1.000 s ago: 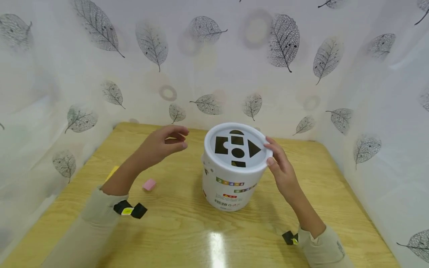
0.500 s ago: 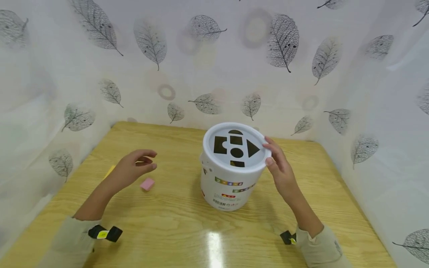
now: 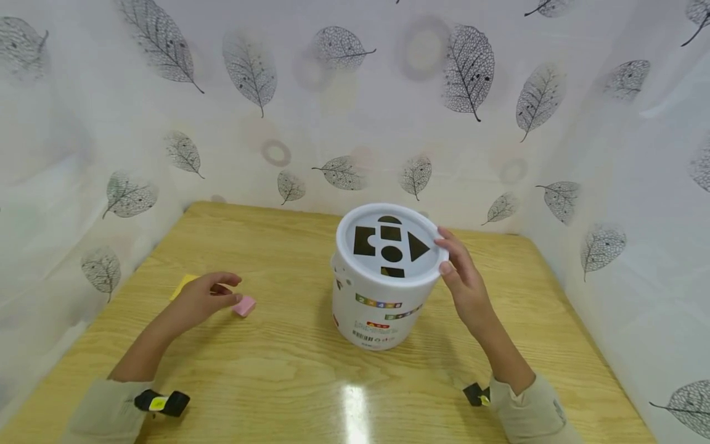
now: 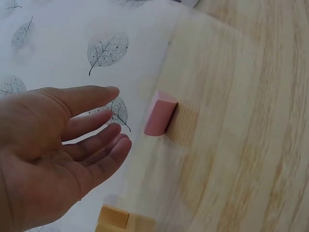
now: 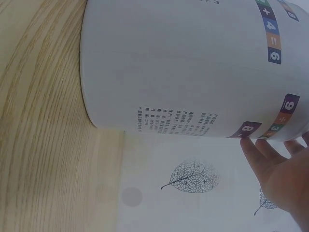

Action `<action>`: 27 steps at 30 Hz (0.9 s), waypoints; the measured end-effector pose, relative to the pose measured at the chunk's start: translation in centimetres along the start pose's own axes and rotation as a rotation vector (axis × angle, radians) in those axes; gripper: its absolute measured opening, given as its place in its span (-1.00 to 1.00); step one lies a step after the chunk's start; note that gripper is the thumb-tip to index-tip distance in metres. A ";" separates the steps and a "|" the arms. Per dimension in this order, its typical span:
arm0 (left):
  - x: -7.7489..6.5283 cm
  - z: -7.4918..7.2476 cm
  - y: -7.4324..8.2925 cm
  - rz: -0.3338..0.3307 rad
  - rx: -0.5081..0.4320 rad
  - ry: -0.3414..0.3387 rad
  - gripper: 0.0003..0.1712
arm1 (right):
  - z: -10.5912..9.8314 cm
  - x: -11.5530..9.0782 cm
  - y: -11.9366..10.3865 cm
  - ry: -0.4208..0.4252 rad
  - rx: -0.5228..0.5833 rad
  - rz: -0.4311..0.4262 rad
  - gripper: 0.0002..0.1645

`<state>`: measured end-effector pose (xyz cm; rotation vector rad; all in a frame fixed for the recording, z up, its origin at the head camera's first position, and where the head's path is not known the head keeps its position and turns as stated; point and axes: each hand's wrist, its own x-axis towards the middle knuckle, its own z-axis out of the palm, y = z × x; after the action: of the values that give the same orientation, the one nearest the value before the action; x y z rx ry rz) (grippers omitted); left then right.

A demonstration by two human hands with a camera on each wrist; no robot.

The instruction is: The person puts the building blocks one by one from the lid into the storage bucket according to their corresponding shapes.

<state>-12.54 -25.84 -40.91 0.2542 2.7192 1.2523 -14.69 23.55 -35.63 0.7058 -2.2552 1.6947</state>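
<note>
My left hand (image 3: 199, 302) hovers with relaxed fingers beside a small pink toy block (image 3: 244, 306). In the left wrist view, a gap separates the fingertips from this pink block (image 4: 160, 116), and the palm holds nothing. A white shape-sorter bucket (image 3: 374, 314) stands upright on the table. Its lid (image 3: 410, 271) has several cut-out shapes, among them a triangle and a circle. My right hand (image 3: 468, 290) rests its fingers on the lid's right edge. From the right wrist, this hand (image 5: 282, 179) touches the printed side of the bucket (image 5: 169, 63) near its top.
A yellow block (image 3: 183, 285) lies at the table's left, partly behind my left hand; more of its notched shape shows in the left wrist view. Leaf-patterned curtain (image 3: 355, 111) encloses the wooden table (image 3: 299, 382) at the back and both sides.
My left hand has moved away from the bucket, left and down toward the pink block. My right hand has stayed on the lid's edge, and the bucket has not moved.
</note>
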 end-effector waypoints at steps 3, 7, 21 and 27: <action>0.1 0.2 -0.4 -0.012 0.015 -0.023 -0.40 | 0.1 0.0 -0.1 0.007 0.005 -0.004 -0.52; 0.3 0.7 -0.9 -0.021 0.020 -0.058 -0.46 | 0.1 0.0 -0.1 0.006 -0.001 -0.006 -0.52; 1.1 2.3 -1.0 -0.011 0.039 -0.067 -0.48 | 0.0 -0.1 -0.2 -0.009 -0.029 0.008 -0.52; 1.6 2.8 -1.1 0.006 -0.015 -0.077 -0.50 | 0.0 0.0 -0.1 -0.006 -0.034 0.003 -0.52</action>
<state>-13.65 -24.15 -43.59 0.3029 2.6456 1.2380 -14.60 23.53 -35.56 0.7006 -2.2847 1.6539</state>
